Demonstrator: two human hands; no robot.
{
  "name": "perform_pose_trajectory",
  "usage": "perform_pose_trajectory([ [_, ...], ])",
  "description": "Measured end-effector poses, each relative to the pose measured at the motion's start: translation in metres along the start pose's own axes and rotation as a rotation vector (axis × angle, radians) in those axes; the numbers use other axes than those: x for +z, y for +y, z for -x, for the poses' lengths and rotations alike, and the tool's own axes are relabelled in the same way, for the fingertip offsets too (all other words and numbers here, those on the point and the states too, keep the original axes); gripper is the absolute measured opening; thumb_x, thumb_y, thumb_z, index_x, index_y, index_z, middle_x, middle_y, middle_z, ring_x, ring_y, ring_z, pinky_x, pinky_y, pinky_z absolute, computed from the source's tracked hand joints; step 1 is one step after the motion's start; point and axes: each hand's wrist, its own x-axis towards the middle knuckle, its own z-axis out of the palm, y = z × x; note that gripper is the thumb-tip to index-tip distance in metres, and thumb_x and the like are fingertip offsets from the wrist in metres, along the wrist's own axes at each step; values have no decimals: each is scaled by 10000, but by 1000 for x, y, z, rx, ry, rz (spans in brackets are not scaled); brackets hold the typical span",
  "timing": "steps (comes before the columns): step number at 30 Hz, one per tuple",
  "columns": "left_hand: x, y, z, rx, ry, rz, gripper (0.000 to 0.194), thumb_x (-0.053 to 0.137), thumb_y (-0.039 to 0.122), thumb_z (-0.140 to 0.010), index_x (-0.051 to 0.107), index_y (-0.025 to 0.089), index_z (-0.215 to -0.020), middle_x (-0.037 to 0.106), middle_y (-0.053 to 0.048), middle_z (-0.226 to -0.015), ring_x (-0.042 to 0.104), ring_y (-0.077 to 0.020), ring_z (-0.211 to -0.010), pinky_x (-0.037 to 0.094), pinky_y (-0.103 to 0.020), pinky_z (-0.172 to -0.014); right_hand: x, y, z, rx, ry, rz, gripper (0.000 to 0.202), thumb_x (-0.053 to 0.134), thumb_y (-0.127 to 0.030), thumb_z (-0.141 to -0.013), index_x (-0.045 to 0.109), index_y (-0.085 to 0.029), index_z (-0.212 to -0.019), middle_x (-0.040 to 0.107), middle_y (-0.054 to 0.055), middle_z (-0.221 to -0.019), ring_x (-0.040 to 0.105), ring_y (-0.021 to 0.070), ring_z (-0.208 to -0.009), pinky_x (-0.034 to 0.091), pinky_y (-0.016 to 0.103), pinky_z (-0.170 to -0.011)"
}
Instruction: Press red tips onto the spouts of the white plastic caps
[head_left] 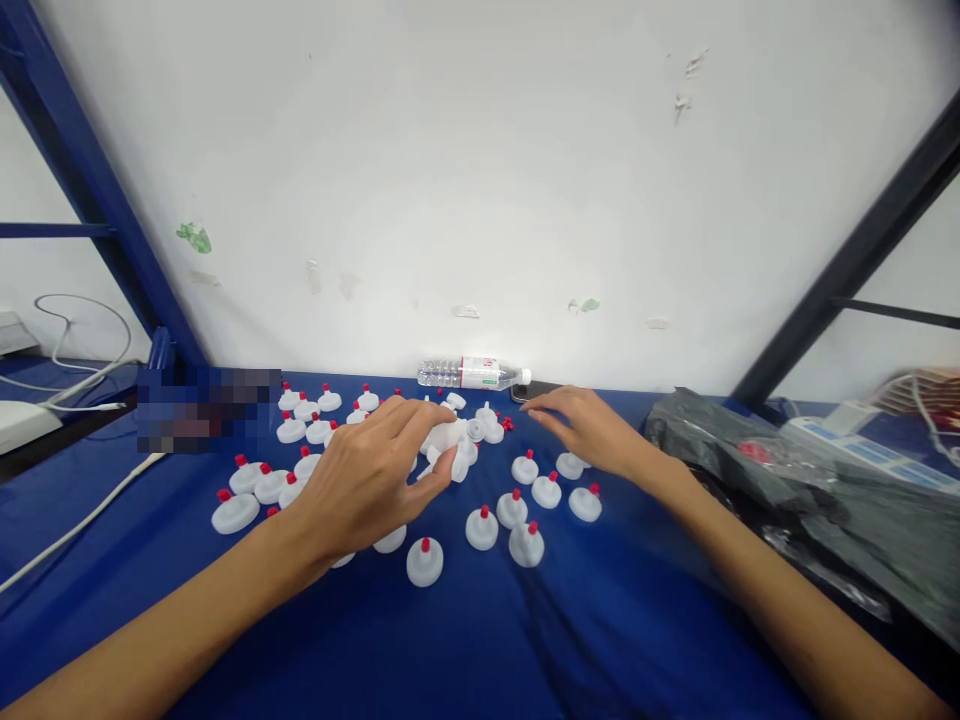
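Observation:
My left hand (382,465) reaches over the middle of the blue table, thumb and fingers curved around a white plastic piece (444,436) beside a small pile of white caps (466,455). To the right, my right hand (581,420) hovers near a few small red tips (508,424), its fingers pinched close together; whatever may be between them is too small to make out. Several white round caps with red tips stand around both hands, such as one in front (425,563) and one at the left (234,512).
A clear plastic bottle (474,373) lies along the wall, with a dark phone-like object (523,393) beside it. Grey plastic bags (750,480) and a white-blue power strip (874,452) are on the right. A white cable (82,522) runs along the left of the blue table (420,660).

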Motion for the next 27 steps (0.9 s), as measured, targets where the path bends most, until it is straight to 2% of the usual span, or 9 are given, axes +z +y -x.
perform_pose_trajectory([
  [3,0,2,0,7,-21,6,211,561,227,-974,594,178,-1176,746,-61,-1050,687,-207,-898,563,-304,-698,10,-5,-1,-27,-69,11,257,541,-286,-1036,730,-243,-1206,764,56,-1131,676,255,-1084,504,396,-950],
  [6,0,3,1,17,-42,-18,284,562,247,-980,591,175,-1253,737,-73,-1106,685,-224,-936,568,-314,-682,19,-7,-3,-37,-109,19,288,544,-230,-1027,707,-244,-1264,751,66,-1180,661,255,-1133,490,405,-987],
  [10,1,1,3,32,-54,-14,279,573,242,-974,609,159,-1238,730,-75,-1095,680,-235,-941,566,-321,-656,25,-6,-3,-53,-147,5,328,558,-158,-1004,696,-248,-1288,735,54,-1244,643,249,-1191,477,396,-1023],
  [19,2,1,2,28,-79,8,240,572,237,-969,631,162,-1190,722,-74,-1062,665,-228,-927,555,-310,-659,13,-12,-3,-46,-153,-17,144,650,-207,-975,780,-239,-1030,788,29,-1013,718,237,-980,512,344,-886],
  [27,4,0,4,12,-102,55,257,583,235,-967,613,170,-1213,714,-67,-1095,664,-236,-946,568,-342,-709,17,-9,-3,-74,-126,-94,82,680,-225,-964,758,-217,-941,774,32,-950,708,230,-943,488,354,-892],
])
